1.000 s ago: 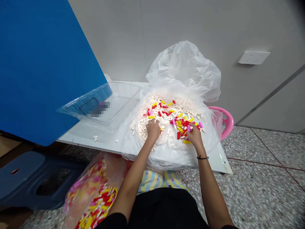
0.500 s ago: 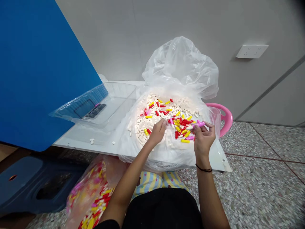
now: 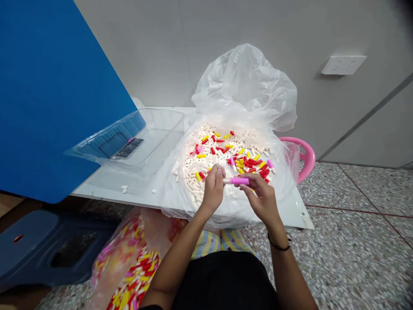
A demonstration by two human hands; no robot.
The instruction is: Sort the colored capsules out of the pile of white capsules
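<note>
Over the near part of an open plastic bag, my left hand (image 3: pixel 214 187) is closed in a pinch on the white end of a small piece. My right hand (image 3: pixel 260 197) grips the pink end (image 3: pixel 239 181) of that same piece between thumb and fingers. Many loose white pieces (image 3: pixel 193 181) lie spread on the clear bag (image 3: pixel 247 82). Behind my hands is a pile of red, yellow and pink pieces (image 3: pixel 253 162). A few coloured pieces are scattered among the white ones.
A clear plastic tray (image 3: pixel 155 150) sits on the white table (image 3: pixel 106 185) beside a blue panel (image 3: pixel 64 86). A pink handle (image 3: pixel 308 161) shows at the right. Below are a bag of coloured pieces (image 3: pixel 135 275) and a dark blue stool (image 3: pixel 29 241).
My right hand has moved left and nearer me with the pink piece. My left hand has shifted slightly nearer, and both hands now meet at the piece.
</note>
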